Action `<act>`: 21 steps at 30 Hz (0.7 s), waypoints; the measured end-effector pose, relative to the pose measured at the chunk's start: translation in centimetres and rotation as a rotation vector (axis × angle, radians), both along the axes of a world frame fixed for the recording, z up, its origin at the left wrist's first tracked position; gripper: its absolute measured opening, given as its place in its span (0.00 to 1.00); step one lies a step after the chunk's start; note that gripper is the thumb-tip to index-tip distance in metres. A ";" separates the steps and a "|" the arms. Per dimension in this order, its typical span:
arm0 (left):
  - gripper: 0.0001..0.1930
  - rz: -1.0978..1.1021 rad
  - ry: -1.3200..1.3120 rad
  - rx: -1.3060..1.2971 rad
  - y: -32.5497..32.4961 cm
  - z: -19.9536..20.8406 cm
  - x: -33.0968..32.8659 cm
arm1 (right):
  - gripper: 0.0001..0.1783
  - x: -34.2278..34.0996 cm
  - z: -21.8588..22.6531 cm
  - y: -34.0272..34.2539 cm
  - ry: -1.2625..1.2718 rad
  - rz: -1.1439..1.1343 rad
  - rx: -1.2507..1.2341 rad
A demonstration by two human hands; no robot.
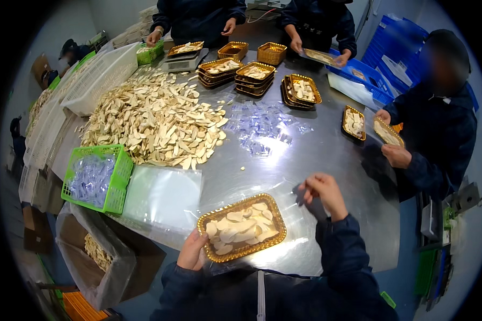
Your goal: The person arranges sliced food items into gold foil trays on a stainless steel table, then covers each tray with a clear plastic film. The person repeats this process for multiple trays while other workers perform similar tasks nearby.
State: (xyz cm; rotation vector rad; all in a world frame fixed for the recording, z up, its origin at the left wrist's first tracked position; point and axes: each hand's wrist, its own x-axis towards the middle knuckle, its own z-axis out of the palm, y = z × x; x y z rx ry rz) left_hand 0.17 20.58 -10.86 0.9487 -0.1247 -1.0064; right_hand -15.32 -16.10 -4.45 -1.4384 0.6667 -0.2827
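My left hand point(193, 251) grips the left rim of a gold plastic tray point(281, 240), its fingers partly hidden by the tray. Pale dried slices point(241, 227), perhaps mushroom, lie spread in the tray, which I hold at the table's near edge. Off to the right of the tray, my right hand point(325, 193) is raised over the steel table with its fingers curled together. Whether anything small sits between those fingers cannot be made out. A stack of clear plastic bags or sheets point(166, 193) lies left of the tray.
A big heap of slices point(155, 120) covers the table's left, by a green basket of small clear sachets point(124, 179). More sachets point(262, 125) lie mid-table. Filled trays point(254, 72) stand stacked beyond. Co-workers point(434, 123) handle trays opposite and at right. A lined carton point(80, 241) is below left.
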 end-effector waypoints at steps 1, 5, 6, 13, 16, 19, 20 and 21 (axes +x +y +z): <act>0.25 0.015 0.020 -0.020 0.2 0.4 -0.2 | 0.12 1.1 -0.7 -1.5 0.022 -0.048 -0.088; 0.22 0.089 0.036 -0.059 1.4 2.6 -0.4 | 0.10 7.2 -4.1 -6.2 0.086 -0.089 -0.562; 0.22 0.132 0.020 -0.075 1.6 3.2 -0.6 | 0.11 9.3 -5.3 -7.0 0.012 -0.091 -0.773; 0.24 0.218 -0.190 -0.135 4.8 5.4 0.2 | 0.10 21.0 -6.4 -6.8 0.199 0.066 -1.306; 0.24 0.322 -0.205 -0.035 6.3 4.4 0.6 | 0.04 21.0 -7.7 -5.6 0.166 0.012 -1.483; 0.24 0.295 -0.210 -0.088 6.8 4.0 0.9 | 0.05 19.7 -8.0 -6.0 0.012 0.000 -1.446; 0.24 0.284 -0.204 -0.081 6.6 4.0 1.1 | 0.05 19.3 -7.8 -6.6 0.008 0.002 -1.408; 0.25 0.282 -0.198 -0.073 6.5 3.9 1.2 | 0.06 19.1 -7.5 -6.9 0.001 0.005 -1.365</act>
